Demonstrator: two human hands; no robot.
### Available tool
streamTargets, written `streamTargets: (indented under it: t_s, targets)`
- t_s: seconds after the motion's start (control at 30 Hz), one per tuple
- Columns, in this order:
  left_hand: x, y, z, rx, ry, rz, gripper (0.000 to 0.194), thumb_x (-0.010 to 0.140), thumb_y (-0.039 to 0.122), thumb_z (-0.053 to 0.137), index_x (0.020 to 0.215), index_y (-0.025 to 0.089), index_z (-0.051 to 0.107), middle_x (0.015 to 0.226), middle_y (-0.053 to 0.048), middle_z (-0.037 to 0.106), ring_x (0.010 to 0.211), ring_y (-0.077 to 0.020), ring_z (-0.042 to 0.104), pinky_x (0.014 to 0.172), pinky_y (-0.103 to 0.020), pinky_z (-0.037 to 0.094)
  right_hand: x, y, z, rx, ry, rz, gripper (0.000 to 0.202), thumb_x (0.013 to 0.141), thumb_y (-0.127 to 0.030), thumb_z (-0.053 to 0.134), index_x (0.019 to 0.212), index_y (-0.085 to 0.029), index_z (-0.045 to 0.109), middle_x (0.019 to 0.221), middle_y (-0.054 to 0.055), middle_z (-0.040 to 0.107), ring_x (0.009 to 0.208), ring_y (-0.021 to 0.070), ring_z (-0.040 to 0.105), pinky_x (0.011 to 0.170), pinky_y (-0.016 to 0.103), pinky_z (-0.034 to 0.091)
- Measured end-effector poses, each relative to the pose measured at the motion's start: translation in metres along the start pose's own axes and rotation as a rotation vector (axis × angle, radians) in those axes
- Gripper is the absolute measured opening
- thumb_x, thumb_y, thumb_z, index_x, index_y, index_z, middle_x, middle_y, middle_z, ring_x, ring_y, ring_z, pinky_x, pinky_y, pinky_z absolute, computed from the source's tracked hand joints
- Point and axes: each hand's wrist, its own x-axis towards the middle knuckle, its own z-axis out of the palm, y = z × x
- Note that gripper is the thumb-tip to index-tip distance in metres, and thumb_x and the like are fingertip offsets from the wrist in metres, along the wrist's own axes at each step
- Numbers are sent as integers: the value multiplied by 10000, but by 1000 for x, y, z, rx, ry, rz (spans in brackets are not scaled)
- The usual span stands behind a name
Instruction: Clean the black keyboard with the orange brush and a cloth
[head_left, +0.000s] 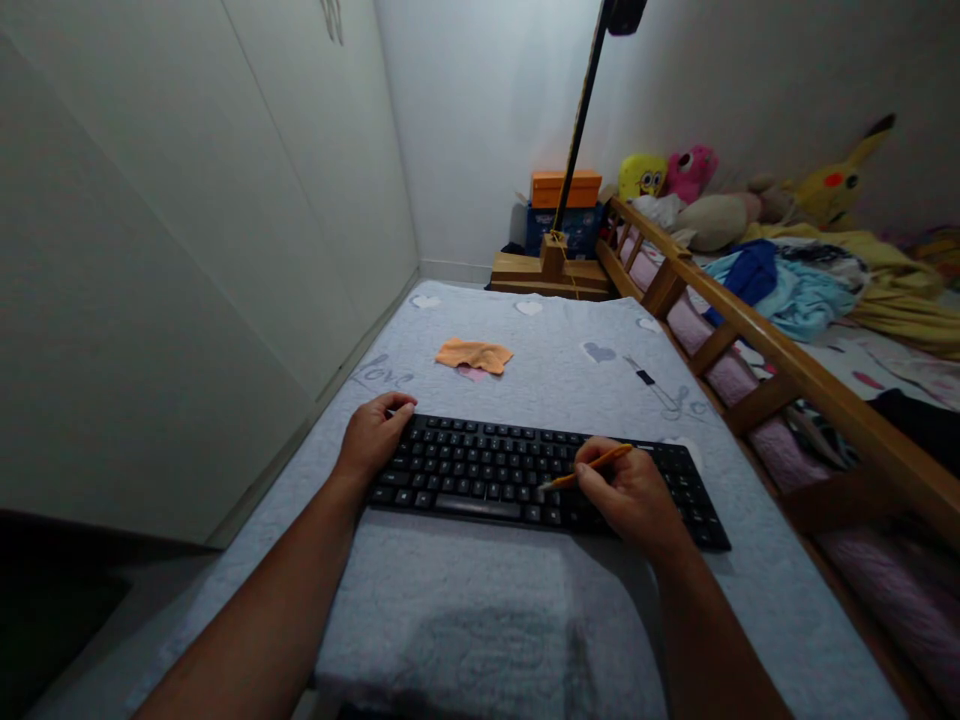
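A black computer keyboard (pixel 480 465) lies across the cloth-covered surface in front of me. My left hand (pixel 377 432) grips its left end, thumb along the upper corner and the other fingers partly hidden. In my right hand (pixel 626 490) is a thin orange-handled brush (pixel 574 480), pinched like a pen and slanting down to the left. Its pale tip is at the keys on the lower right of the letter block. The right hand covers part of the keys beside the number pad.
An orange cloth (pixel 474 355) lies crumpled beyond the keyboard. Farther right is a thin metal tweezer-like item (pixel 646 378) with a black band. A wooden bed rail (pixel 750 310) runs along the right, and a white cabinet (pixel 300 200) along the left. Boxes (pixel 566 190) stand behind.
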Motion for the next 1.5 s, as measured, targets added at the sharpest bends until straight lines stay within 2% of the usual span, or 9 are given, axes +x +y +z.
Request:
streamTargets:
  t_s: [0.1, 0.17, 0.37, 0.43, 0.6, 0.83, 1.07, 1.5]
  targets:
    - [0, 0, -1, 9, -5, 0, 375, 774, 467, 551, 928, 180, 738, 884, -46, 738, 764, -216, 634, 751, -326, 480, -1, 0, -4, 50, 75, -4, 146, 808, -249, 557, 677, -190, 584, 573, -25, 495, 531, 119, 448, 516, 253, 335]
    - [0, 1, -1, 17, -6, 1, 375, 776, 467, 549, 929, 182, 738, 885, -45, 739, 758, -214, 633, 753, -326, 481, -2, -2, -3, 119, 73, -24, 161, 834, -282, 573, 709, -186, 606, 605, -13, 529, 564, 128, 479, 539, 256, 364]
    - [0, 1, -1, 22, 4, 10, 373, 773, 472, 554, 919, 182, 738, 886, -50, 742, 781, -220, 642, 747, -321, 479, -3, -7, 19, 318, -111, -20, 149, 879, -311, 600, 831, -183, 662, 731, 17, 621, 677, 147, 565, 604, 259, 432]
    - [-1, 1, -1, 23, 5, 11, 374, 772, 473, 556, 920, 182, 739, 884, -51, 743, 774, -220, 642, 739, -322, 480, -3, -7, 29, 349, -158, 3, 145, 882, -305, 600, 843, -182, 665, 724, 15, 620, 661, 141, 559, 590, 254, 426]
    - [-1, 2, -1, 26, 9, 15, 361, 770, 470, 558, 911, 190, 736, 889, -49, 745, 795, -224, 648, 754, -324, 487, -2, -4, 38, 332, -148, 6, 143, 888, -301, 587, 855, -180, 655, 720, 16, 629, 635, 134, 552, 570, 248, 414]
    - [0, 1, -1, 23, 2, 11, 376, 770, 472, 550, 921, 181, 734, 901, -55, 745, 790, -224, 643, 765, -331, 487, -1, -2, 20, 206, -111, -3, 156, 887, -299, 572, 823, -176, 645, 691, 1, 570, 620, 132, 524, 574, 247, 392]
    - [1, 0, 0, 25, 2, 16, 376, 767, 474, 556, 924, 185, 738, 908, -57, 749, 816, -234, 654, 756, -327, 485, 0, -2, 2, 158, -147, 26, 125, 848, -264, 578, 779, -178, 637, 627, -28, 519, 571, 114, 472, 529, 227, 357]
    - [0, 1, 0, 26, 9, 2, 376, 765, 472, 558, 928, 187, 742, 878, -48, 746, 775, -222, 642, 728, -318, 480, 1, 4, -19, 23, -46, 61, 118, 761, -225, 547, 658, -191, 594, 571, -30, 516, 522, 115, 477, 503, 231, 346]
